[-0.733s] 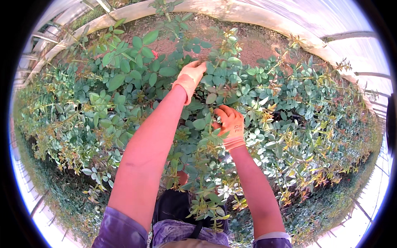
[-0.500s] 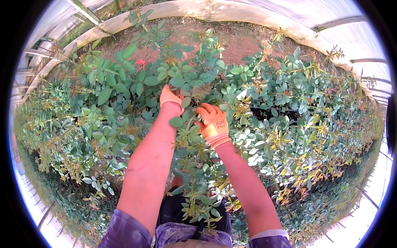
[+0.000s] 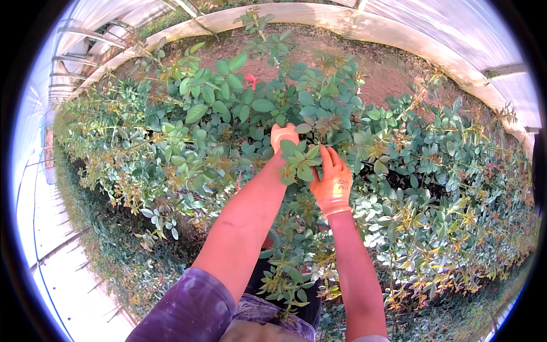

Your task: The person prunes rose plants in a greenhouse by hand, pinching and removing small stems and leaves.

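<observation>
Both my hands wear orange gloves and reach into a dense, leafy bush that looks like a rose (image 3: 305, 108). My left hand (image 3: 284, 137) is closed among the stems, its fingertips hidden behind leaves. Just right of it and a little nearer, my right hand (image 3: 333, 182) is closed, fingers bent toward the thumb; whatever lies between them is screened by foliage. A green leafy shoot (image 3: 300, 162) stands between the hands and overlaps my left wrist. Beyond my left hand, a small red thing (image 3: 250, 80), perhaps a bloom or a tie, shows among the leaves.
Similar bushes (image 3: 433, 228) spread to both sides, some with yellowish and reddish young leaves. Behind them lies brown soil (image 3: 382, 77), bordered by a pale plastic sheet (image 3: 319, 14). Leafy stems (image 3: 285, 273) hang close to my body. Frame bars (image 3: 88, 34) of a plastic tunnel stand at the far left.
The whole view has swung left, so bush and hands sit farther right in the picture. My right hand has turned more upright; both hands stay in the same part of the bush.
</observation>
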Action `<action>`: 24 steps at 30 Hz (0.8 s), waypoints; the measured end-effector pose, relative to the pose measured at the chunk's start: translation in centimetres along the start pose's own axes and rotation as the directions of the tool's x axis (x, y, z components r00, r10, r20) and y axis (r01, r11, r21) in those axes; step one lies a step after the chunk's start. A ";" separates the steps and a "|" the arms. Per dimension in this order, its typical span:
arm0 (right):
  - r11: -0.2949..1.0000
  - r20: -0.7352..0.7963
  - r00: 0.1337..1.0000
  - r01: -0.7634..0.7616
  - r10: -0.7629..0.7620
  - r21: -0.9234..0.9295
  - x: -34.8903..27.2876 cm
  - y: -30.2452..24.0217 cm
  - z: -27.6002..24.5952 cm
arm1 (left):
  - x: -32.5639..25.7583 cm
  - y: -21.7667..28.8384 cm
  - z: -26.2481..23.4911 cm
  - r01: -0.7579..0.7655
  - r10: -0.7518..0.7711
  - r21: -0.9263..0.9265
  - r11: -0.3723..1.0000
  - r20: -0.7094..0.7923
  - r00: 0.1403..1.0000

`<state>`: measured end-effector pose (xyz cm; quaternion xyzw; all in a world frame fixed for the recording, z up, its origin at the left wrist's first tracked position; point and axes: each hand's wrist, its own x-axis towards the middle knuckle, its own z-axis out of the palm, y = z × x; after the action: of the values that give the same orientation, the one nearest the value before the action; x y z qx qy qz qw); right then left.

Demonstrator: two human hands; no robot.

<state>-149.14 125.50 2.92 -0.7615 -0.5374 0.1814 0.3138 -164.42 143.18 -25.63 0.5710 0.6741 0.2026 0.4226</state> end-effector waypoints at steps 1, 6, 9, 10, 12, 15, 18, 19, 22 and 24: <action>1.000 -0.020 1.000 -0.012 0.012 0.026 -0.2 -0.4 -0.2 | -0.4 1.1 0.3 -0.016 0.017 0.008 1.000 -0.128 0.992; 0.984 -0.008 0.994 -0.104 0.107 0.148 -3.3 -0.2 -2.6 | -2.0 10.3 1.2 0.437 -0.465 -0.173 0.883 -0.185 0.866; 0.973 0.027 0.991 -0.130 0.128 0.192 -5.0 -0.8 -4.1 | -1.2 13.9 0.1 0.336 -0.293 0.283 0.898 -0.185 0.938; 0.972 0.035 0.990 -0.143 0.139 0.185 -5.4 -0.8 -4.7 | -1.2 14.9 -0.1 0.314 -0.310 0.273 0.909 -0.059 0.949; 0.969 0.071 0.985 -0.165 0.154 0.185 -6.2 -1.3 -5.5 | -2.1 13.4 -0.5 0.048 -0.019 0.279 0.959 -0.106 0.994; 0.954 0.189 0.965 -0.220 0.183 0.203 -6.8 -2.4 -6.6 | -2.5 10.1 -0.4 -0.107 0.187 0.516 0.850 -0.105 0.977; 0.966 0.228 0.962 -0.194 0.152 0.173 -7.7 -2.1 -7.4 | -3.8 8.9 1.0 -0.256 0.363 0.654 0.711 -0.029 0.931; 0.969 0.251 0.958 -0.184 0.138 0.168 -7.9 -2.1 -7.7 | -4.2 8.3 1.2 -0.295 0.407 0.688 0.663 0.000 0.913; 0.968 0.264 0.952 -0.201 0.156 0.150 -7.6 -2.8 -8.3 | -4.8 6.9 2.5 -0.187 0.216 0.703 0.686 0.048 0.975; 0.965 0.279 0.947 -0.208 0.158 0.161 -7.3 -3.2 -8.3 | -4.9 5.9 2.7 -0.127 0.118 0.732 0.670 0.064 0.991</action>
<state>-148.89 117.10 10.79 -0.7440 -0.4815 0.3595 0.2921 -158.80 139.53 -21.03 0.7375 0.6564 -0.0598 0.1473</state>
